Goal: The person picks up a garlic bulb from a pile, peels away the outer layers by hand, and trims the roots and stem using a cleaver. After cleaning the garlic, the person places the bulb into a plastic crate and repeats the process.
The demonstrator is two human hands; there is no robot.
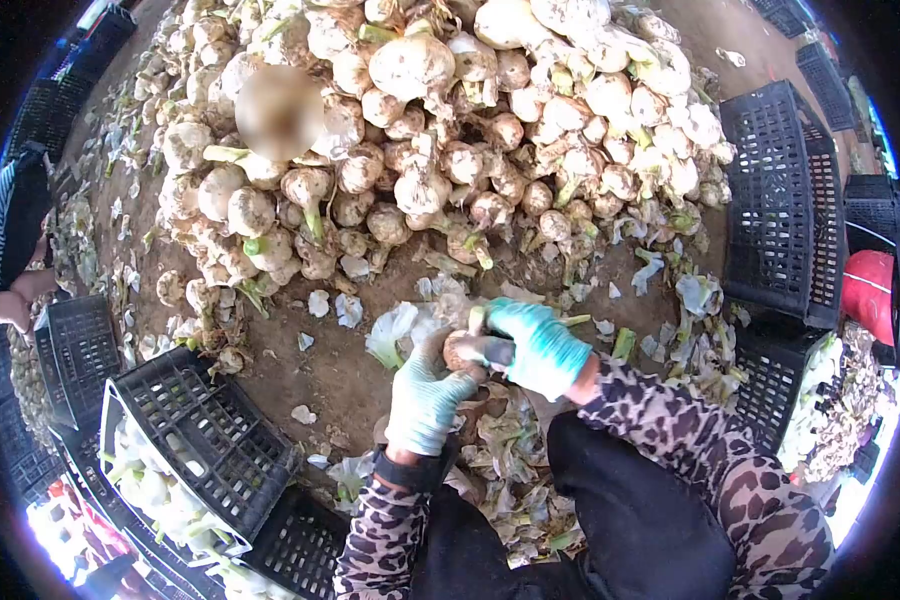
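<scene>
Both my hands wear pale teal and white gloves and meet low in front of me, below a big heap of bulbs with soil on them. My left hand has its fingers round a small brownish bulb. Close against it on the right, my right hand is closed on a dark-ended tool, whose shape is mostly hidden by the fingers. Pale leaves lie just left of the hands. Peelings cover the ground between my knees.
At the lower left, a tilted black crate holds pale bulbs with green stems. Other black crates stand at the right, beside a red object. Another person's hand shows at the far left edge.
</scene>
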